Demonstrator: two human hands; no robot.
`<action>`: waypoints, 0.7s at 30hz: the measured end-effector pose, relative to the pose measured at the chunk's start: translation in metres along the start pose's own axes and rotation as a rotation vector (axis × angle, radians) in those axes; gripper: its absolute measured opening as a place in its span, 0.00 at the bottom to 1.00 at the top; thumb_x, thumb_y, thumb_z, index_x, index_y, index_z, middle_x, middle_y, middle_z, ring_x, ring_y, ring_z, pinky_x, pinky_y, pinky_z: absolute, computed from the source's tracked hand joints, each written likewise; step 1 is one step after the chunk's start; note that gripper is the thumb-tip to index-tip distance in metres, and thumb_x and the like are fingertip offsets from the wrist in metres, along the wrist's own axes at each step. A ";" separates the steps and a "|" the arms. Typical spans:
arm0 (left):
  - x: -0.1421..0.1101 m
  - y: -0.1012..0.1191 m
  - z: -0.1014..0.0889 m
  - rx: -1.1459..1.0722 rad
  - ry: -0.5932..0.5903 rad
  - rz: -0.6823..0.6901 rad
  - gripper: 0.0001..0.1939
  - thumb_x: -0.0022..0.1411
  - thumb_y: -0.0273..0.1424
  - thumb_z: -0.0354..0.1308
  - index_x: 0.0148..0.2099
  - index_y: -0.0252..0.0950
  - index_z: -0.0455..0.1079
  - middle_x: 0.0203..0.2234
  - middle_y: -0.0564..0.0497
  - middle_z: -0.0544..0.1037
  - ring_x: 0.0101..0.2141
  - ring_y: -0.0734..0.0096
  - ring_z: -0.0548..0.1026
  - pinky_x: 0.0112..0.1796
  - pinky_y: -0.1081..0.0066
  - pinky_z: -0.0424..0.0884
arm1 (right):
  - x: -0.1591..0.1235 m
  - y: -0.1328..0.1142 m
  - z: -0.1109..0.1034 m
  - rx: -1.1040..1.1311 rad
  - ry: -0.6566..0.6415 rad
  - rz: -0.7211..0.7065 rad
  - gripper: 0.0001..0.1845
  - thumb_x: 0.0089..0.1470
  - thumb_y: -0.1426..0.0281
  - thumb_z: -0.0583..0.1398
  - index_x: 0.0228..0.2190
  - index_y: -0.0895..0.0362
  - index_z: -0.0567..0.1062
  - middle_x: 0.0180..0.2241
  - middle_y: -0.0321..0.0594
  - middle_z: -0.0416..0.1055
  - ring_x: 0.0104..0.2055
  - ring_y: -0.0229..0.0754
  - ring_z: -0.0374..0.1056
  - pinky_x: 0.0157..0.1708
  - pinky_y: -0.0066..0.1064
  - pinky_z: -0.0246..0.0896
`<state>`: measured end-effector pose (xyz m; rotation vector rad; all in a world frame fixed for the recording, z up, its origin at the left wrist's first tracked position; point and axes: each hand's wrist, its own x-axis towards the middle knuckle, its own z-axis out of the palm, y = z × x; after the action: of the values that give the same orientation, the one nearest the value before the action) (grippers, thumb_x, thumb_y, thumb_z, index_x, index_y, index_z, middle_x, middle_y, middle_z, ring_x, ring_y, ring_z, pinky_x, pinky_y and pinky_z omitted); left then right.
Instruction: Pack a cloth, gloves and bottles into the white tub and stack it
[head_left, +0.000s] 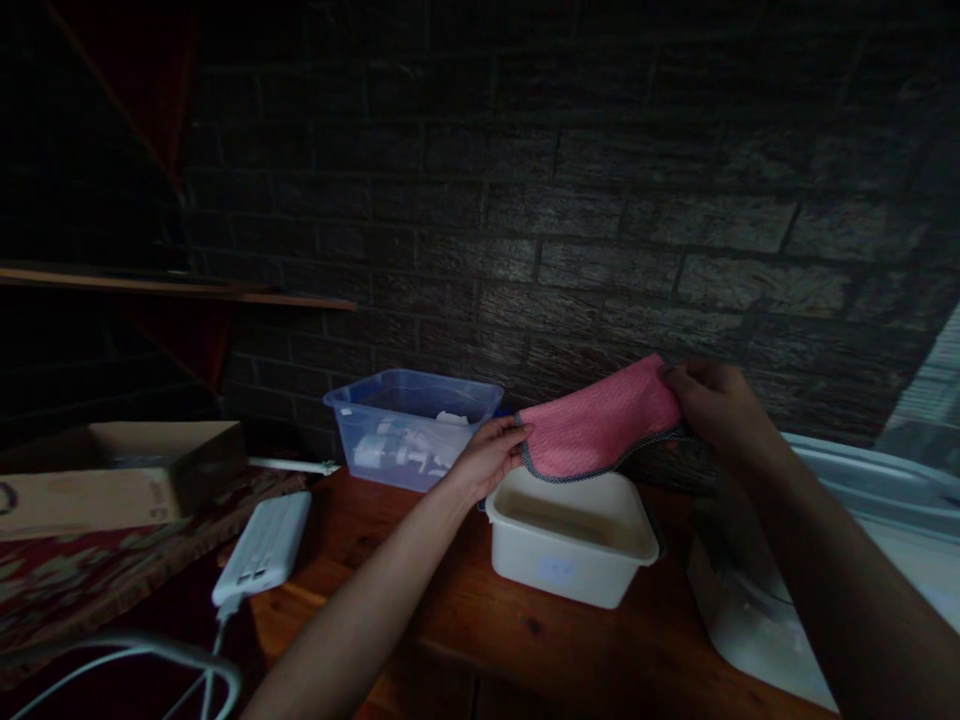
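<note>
A pink cleaning cloth (pixel 600 420) with a dark stitched border is stretched between my two hands in the air. My left hand (pixel 495 455) pinches its left edge, and my right hand (pixel 709 395) grips the upper right corner. Below the cloth, on the wooden table, stands a white plastic tub (pixel 566 565) with a faint bluish label on its front. The cloth hides part of the tub's back rim; a little of the inside shows.
Left of the tub sits a clear blue plastic bin (pixel 412 400) holding white items. A white power bank (pixel 264 545) with a cable lies near the table's left edge. Further left is a cardboard box (pixel 90 490). Clear containers (pixel 877 480) stand at right. A brick wall (pixel 570 220) rises behind.
</note>
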<state>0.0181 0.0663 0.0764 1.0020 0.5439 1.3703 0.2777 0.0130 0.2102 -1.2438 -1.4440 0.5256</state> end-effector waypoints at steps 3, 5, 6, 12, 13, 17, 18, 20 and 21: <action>0.009 -0.009 -0.002 -0.011 0.106 0.104 0.20 0.52 0.25 0.74 0.44 0.34 0.70 0.33 0.49 0.82 0.32 0.71 0.81 0.36 0.72 0.79 | -0.003 0.001 -0.002 -0.030 -0.007 -0.051 0.16 0.61 0.63 0.59 0.23 0.56 0.72 0.17 0.37 0.66 0.16 0.36 0.60 0.13 0.27 0.51; 0.014 -0.014 -0.003 -0.015 0.161 0.156 0.23 0.49 0.26 0.75 0.43 0.36 0.67 0.31 0.52 0.81 0.31 0.72 0.80 0.34 0.73 0.77 | -0.003 0.003 -0.004 -0.027 0.001 -0.087 0.15 0.60 0.63 0.60 0.24 0.56 0.72 0.17 0.36 0.66 0.16 0.35 0.59 0.14 0.27 0.50; 0.016 -0.015 -0.003 -0.014 0.177 0.174 0.24 0.48 0.27 0.76 0.42 0.37 0.66 0.29 0.53 0.80 0.30 0.73 0.79 0.33 0.74 0.76 | -0.003 0.003 -0.004 -0.020 0.006 -0.101 0.15 0.60 0.63 0.60 0.24 0.56 0.71 0.17 0.35 0.65 0.16 0.35 0.59 0.15 0.27 0.50; 0.017 -0.015 0.000 0.022 0.185 0.207 0.19 0.49 0.34 0.76 0.36 0.33 0.71 0.25 0.54 0.77 0.25 0.77 0.75 0.29 0.77 0.72 | -0.003 0.008 -0.006 0.003 -0.005 -0.150 0.15 0.58 0.60 0.61 0.25 0.56 0.71 0.17 0.34 0.64 0.16 0.35 0.57 0.16 0.27 0.48; 0.016 -0.015 0.001 0.026 0.183 0.206 0.18 0.49 0.35 0.76 0.35 0.33 0.72 0.24 0.54 0.77 0.25 0.77 0.75 0.28 0.77 0.71 | -0.003 0.009 -0.006 0.009 -0.011 -0.152 0.15 0.58 0.60 0.61 0.25 0.56 0.71 0.17 0.34 0.64 0.16 0.35 0.57 0.16 0.27 0.47; 0.015 -0.013 0.006 0.001 0.164 0.228 0.15 0.49 0.34 0.74 0.31 0.32 0.73 0.26 0.52 0.78 0.28 0.75 0.76 0.33 0.75 0.73 | -0.003 0.016 -0.007 0.026 -0.036 -0.167 0.16 0.57 0.58 0.61 0.24 0.55 0.70 0.17 0.33 0.62 0.16 0.35 0.55 0.16 0.28 0.47; 0.015 -0.013 0.006 -0.015 0.161 0.239 0.14 0.50 0.33 0.74 0.31 0.32 0.73 0.27 0.51 0.79 0.30 0.74 0.77 0.34 0.75 0.74 | -0.003 0.019 -0.007 0.013 -0.030 -0.175 0.17 0.57 0.57 0.61 0.24 0.55 0.70 0.17 0.33 0.62 0.16 0.35 0.55 0.16 0.28 0.47; 0.017 -0.011 0.006 -0.050 0.161 0.258 0.12 0.50 0.32 0.72 0.31 0.33 0.73 0.29 0.52 0.79 0.31 0.75 0.77 0.35 0.75 0.74 | -0.002 0.025 -0.007 -0.031 0.000 -0.191 0.17 0.57 0.56 0.61 0.25 0.55 0.70 0.17 0.34 0.62 0.17 0.36 0.56 0.16 0.29 0.47; 0.018 -0.009 0.005 -0.065 0.164 0.263 0.11 0.50 0.31 0.71 0.31 0.33 0.73 0.29 0.52 0.80 0.31 0.75 0.77 0.35 0.75 0.74 | -0.001 0.029 -0.007 -0.059 0.018 -0.199 0.17 0.57 0.56 0.61 0.25 0.55 0.71 0.18 0.34 0.63 0.18 0.36 0.56 0.17 0.29 0.47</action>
<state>0.0304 0.0831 0.0752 0.9367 0.4973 1.7049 0.2952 0.0198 0.1875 -1.1326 -1.5573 0.3389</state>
